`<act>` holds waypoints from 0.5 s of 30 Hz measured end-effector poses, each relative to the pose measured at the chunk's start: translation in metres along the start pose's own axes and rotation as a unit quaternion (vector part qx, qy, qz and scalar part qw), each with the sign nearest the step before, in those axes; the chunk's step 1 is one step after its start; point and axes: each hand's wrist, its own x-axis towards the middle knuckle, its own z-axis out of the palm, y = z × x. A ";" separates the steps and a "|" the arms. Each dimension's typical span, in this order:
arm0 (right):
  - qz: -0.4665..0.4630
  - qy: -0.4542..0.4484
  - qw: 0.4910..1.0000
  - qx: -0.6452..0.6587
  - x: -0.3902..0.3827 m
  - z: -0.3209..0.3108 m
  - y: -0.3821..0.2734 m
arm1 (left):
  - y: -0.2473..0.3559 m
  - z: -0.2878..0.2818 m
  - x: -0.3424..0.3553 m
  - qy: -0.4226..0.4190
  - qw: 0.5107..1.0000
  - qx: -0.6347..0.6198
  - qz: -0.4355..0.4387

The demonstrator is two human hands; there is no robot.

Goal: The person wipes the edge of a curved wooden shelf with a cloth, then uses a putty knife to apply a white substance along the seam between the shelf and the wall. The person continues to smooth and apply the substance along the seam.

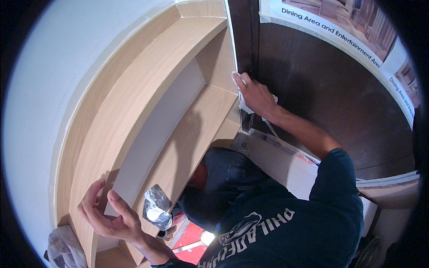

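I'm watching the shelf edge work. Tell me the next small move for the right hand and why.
Probably slide the right hand further down the shelf unit's front edge, pressing the white strip flat. The strip lies along that edge above the hand but hangs loose below it. The left hand is open by the lower shelf.

Posters (pixel 357 35): cut off by the rim. Crumpled cloth (pixel 62 250): partly out of view at lower left. Red item (pixel 190 243) beneath shelf unit (pixel 134 98): mostly hidden, kind unclear.
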 end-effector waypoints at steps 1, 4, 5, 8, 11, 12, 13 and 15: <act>-0.007 0.004 1.000 -0.015 -0.003 0.003 0.001 | 0.001 0.000 0.001 0.000 1.000 0.002 0.005; -0.024 0.019 0.998 -0.046 -0.015 0.018 0.007 | 0.000 0.002 0.001 -0.002 1.000 0.004 0.016; -0.026 0.027 0.998 -0.048 -0.016 0.021 0.009 | 0.000 0.002 0.001 -0.002 1.000 0.004 0.020; -0.019 0.024 0.999 -0.011 -0.003 0.006 -0.002 | 0.003 0.000 0.000 -0.004 1.000 -0.006 0.000; -0.002 0.008 1.000 -0.012 -0.001 0.002 -0.003 | -0.002 -0.001 -0.001 -0.009 1.000 0.004 -0.002; 0.002 0.004 1.000 -0.020 -0.001 0.005 -0.003 | -0.001 0.000 0.000 -0.007 1.000 0.005 0.017; -0.001 0.004 1.000 -0.030 -0.004 0.010 -0.002 | -0.001 0.000 0.002 -0.005 0.999 0.005 0.037; -0.007 0.003 0.999 -0.048 -0.012 0.015 -0.001 | 0.001 0.002 0.003 -0.001 0.999 -0.003 0.051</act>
